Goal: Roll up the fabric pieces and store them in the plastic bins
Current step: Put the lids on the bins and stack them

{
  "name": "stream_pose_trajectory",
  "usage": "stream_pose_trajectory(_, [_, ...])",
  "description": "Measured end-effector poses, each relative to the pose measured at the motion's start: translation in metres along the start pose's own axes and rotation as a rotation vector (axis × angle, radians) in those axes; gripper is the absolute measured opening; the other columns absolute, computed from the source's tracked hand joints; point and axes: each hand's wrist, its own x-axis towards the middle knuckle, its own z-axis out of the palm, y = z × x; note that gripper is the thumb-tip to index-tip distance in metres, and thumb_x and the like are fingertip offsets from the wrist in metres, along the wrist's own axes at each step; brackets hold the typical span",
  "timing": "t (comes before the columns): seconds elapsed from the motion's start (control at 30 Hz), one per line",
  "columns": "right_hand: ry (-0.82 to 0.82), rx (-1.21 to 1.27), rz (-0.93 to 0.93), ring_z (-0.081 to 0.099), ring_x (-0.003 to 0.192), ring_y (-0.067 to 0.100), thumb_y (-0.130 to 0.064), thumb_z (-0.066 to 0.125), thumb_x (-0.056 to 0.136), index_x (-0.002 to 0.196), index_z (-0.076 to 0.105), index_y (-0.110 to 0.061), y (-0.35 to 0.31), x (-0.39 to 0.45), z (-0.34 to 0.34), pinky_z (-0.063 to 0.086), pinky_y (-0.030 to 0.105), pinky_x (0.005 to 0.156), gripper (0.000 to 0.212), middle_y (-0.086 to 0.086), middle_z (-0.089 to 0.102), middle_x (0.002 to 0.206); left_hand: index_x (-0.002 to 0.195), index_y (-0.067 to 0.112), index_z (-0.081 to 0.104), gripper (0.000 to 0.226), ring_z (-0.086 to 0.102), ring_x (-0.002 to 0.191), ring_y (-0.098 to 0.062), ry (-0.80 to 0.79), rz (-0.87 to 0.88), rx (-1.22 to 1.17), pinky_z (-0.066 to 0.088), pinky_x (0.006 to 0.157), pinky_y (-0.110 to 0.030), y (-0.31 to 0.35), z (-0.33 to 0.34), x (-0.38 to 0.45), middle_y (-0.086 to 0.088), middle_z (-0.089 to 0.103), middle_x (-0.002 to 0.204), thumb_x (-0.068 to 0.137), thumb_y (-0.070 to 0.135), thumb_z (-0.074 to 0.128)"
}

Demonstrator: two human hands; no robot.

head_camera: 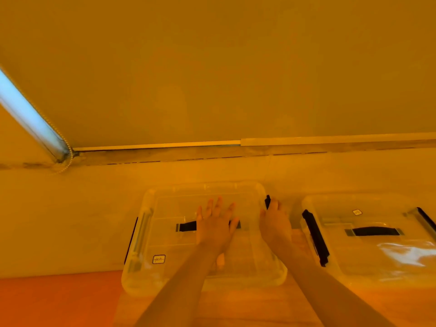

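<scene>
While the left hand [215,223] lies flat with fingers spread on the lid of the nearer clear bin [141,277], covering part of its black carry handle [186,226], the right hand [274,219] curls its fingers around the black side latch [268,201] at that bin's right edge. It looks as if the lid is being unclipped or clipped; which one cannot be told from here. No fabric pieces are in view (the bins look empty through their clear walls, though glare on the plastic makes that uncertain), so the cloth must lie somewhere outside this view.

What could go wrong: if the right latch is pulled hard while the left latch [132,234] is fastened, the light bin may skid or tip on the pale floor [82,220], since only a flat palm steadies it. The second bin [354,267] sits just beside on the right, so a swinging latch or lid could knock into its own dark latch [315,234].

Counted: two bins, each lidded; two carry handles, one per lid; four side latches, two per bin; two hands; zero visible fabric pieces
</scene>
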Motion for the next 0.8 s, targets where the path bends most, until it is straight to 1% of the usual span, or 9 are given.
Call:
stream_pose_trajectory(0.07, [0.077, -0.075, -0.063, 0.013, 0.145, 0.029, -0.032, 0.037, 0.101, 0.150, 0.014, -0.011, -0.010, -0.002, -0.001, 0.024, 0.040, 0.115, 0.059, 0.013, 0.014, 0.158, 0.149, 0.039, 0.008, 0.062, -0.009, 0.146, -0.023, 0.018, 0.035, -0.017, -0.006, 0.116, -0.048, -0.005, -0.004, -0.003, -0.001, -0.005, 0.160, 0.092, 0.061, -0.001])
stream_pose_trajectory(0.17, [0.085, -0.120, -0.266, 0.002, 0.147, 0.028, -0.033, 0.034, 0.102, 0.152, 0.013, -0.014, -0.036, -0.011, 0.005, 0.011, 0.040, 0.118, 0.057, 0.012, 0.006, 0.159, 0.149, 0.037, 0.009, 0.096, -0.005, 0.147, -0.020, 0.102, 0.004, 0.000, -0.005, 0.116, -0.040, -0.039, -0.014, -0.016, 0.001, -0.001, 0.160, 0.068, 0.066, -0.033])
stream_pose_trajectory(0.2, [0.046, -0.145, -0.317, 0.000, 0.147, 0.027, -0.034, 0.031, 0.103, 0.152, 0.011, -0.016, -0.047, -0.015, 0.008, 0.007, 0.039, 0.118, 0.057, 0.011, 0.002, 0.160, 0.149, 0.036, 0.010, 0.091, -0.003, 0.147, -0.019, 0.132, -0.015, 0.016, -0.004, 0.117, -0.039, -0.055, -0.018, -0.022, 0.001, 0.001, 0.160, 0.073, 0.064, -0.031])
stream_pose_trajectory(0.3, [-0.028, -0.136, -0.444, -0.003, 0.147, 0.028, -0.038, 0.031, 0.102, 0.152, 0.011, -0.022, -0.081, -0.029, 0.031, 0.002, 0.043, 0.118, 0.056, 0.009, -0.002, 0.159, 0.149, 0.032, 0.019, 0.053, 0.009, 0.147, -0.020, 0.216, -0.133, 0.010, 0.004, 0.118, -0.039, -0.115, -0.022, -0.040, -0.001, 0.011, 0.158, 0.100, 0.048, 0.009])
stream_pose_trajectory(0.37, [-0.087, -0.163, -0.505, -0.007, 0.146, 0.029, -0.052, 0.023, 0.099, 0.152, 0.011, -0.027, -0.101, -0.041, 0.051, -0.005, 0.045, 0.117, 0.059, 0.007, -0.005, 0.160, 0.148, 0.030, 0.027, 0.053, 0.019, 0.145, -0.023, 0.296, -0.239, -0.041, 0.009, 0.117, -0.041, -0.149, -0.024, -0.054, -0.004, 0.021, 0.156, 0.099, 0.047, 0.015])
stream_pose_trajectory(0.47, [-0.141, -0.215, -0.583, -0.010, 0.146, 0.030, -0.078, -0.021, 0.068, 0.151, 0.008, -0.033, -0.121, -0.055, 0.075, -0.012, 0.045, 0.111, 0.098, 0.006, -0.008, 0.159, 0.150, 0.033, 0.014, 0.055, 0.010, 0.146, -0.023, 0.202, -0.395, -0.096, 0.009, 0.118, -0.042, -0.187, -0.020, -0.067, -0.002, 0.010, 0.159, 0.099, 0.051, 0.014])
stream_pose_trajectory(0.53, [-0.154, -0.329, -0.619, -0.010, 0.146, 0.031, -0.076, -0.031, 0.057, 0.150, 0.004, -0.036, -0.128, -0.062, 0.081, -0.012, 0.046, 0.109, 0.108, 0.006, -0.009, 0.159, 0.151, 0.034, 0.007, 0.057, 0.005, 0.147, -0.024, 0.148, -0.435, -0.166, 0.011, 0.119, -0.045, -0.202, -0.016, -0.071, -0.001, 0.003, 0.160, 0.098, 0.054, 0.015])
stream_pose_trajectory(0.67, [-0.158, -0.441, -0.616, -0.005, 0.146, 0.031, -0.071, -0.046, 0.052, 0.149, 0.004, -0.040, -0.129, -0.062, 0.087, -0.008, 0.050, 0.111, 0.114, 0.004, -0.006, 0.158, 0.151, 0.034, 0.006, 0.062, 0.002, 0.147, -0.025, 0.112, -0.376, -0.305, 0.012, 0.117, -0.044, -0.210, -0.008, -0.070, -0.001, 0.000, 0.160, 0.095, 0.058, 0.016])
stream_pose_trajectory(0.8, [-0.151, -0.452, -0.566, 0.039, 0.134, 0.036, -0.068, -0.006, 0.089, 0.137, 0.045, -0.036, -0.131, -0.063, 0.091, 0.026, 0.060, 0.104, 0.078, 0.011, 0.040, 0.146, 0.151, 0.034, 0.008, 0.063, 0.003, 0.147, -0.025, 0.077, -0.288, -0.362, 0.013, 0.116, -0.046, -0.212, -0.012, -0.067, 0.001, 0.000, 0.160, 0.095, 0.059, 0.019])
